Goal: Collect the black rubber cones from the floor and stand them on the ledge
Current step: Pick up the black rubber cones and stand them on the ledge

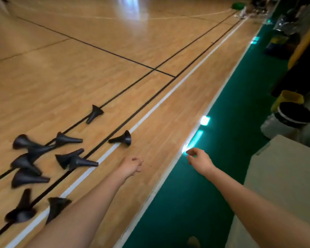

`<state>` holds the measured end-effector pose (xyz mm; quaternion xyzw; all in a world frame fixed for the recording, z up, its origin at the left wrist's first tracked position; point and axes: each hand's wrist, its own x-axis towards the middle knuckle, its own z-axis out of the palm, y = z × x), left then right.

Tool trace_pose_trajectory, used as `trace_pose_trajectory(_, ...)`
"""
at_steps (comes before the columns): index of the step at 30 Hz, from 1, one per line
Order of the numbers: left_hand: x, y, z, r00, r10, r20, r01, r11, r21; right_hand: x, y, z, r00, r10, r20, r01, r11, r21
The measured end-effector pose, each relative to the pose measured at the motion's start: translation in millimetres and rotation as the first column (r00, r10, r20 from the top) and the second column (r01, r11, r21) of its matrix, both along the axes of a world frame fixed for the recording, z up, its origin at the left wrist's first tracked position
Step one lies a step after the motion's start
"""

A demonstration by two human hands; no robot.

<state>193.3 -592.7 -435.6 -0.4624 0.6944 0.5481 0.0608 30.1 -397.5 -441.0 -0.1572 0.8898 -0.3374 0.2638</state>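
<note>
Floor: wooden gym court (115,51) with white painted line (150,111).
Cones: black rubber cones (68,156) toppled left of line, uncollected.
Ledge: pale grey ledge (284,176) right of line, awaiting them.
Hands: left hand (132,164), right hand (198,157) loosely curled, empty, poised to gather.

readable txt: none tbh
floor (115,56): only black + white court lines, no letters/nums
black bucket (293,117): pale band round the rim, too blurry to read
</note>
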Motion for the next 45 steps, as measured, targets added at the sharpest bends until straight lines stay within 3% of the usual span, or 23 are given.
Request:
trace_pose_trajectory(7, 167, -84, -9, 0.877, 0.477, 0.060, -0.480, 0.876, 0.057, 85, -156, -10, 0.888, 0.439, 0.137, -0.450, 0.891, 0.063)
trace_pose_trajectory(16, 287, -153, -18, 0.616, 0.778, 0.119, -0.787, 0.611, 0.083, 164, -332, -26, 0.640, 0.743, 0.197, -0.768, 0.632, 0.110)
trace_pose_trajectory(30, 341, -260, -17, 0.488, 0.864, 0.127, -0.873, 0.486, 0.049, 236, -500, -41, 0.397, 0.880, 0.262, -0.916, 0.361, 0.176)
trace_pose_trajectory(36, 391, -311, -32, 0.527, 0.837, 0.149, -0.849, 0.525, 0.054, 299, -561, -53, 0.389, 0.857, 0.338, -0.921, 0.374, 0.112)
trace_pose_trajectory(41, 442, -385, -43, 0.552, 0.824, 0.128, -0.833, 0.549, 0.065, 361, -617, -75, 0.402, 0.839, 0.367, -0.915, 0.375, 0.146)
trace_pose_trajectory(45, 477, -434, -60, 0.535, 0.834, 0.135, -0.844, 0.520, 0.134, 405, -653, -102, 0.374, 0.856, 0.358, -0.923, 0.307, 0.230)
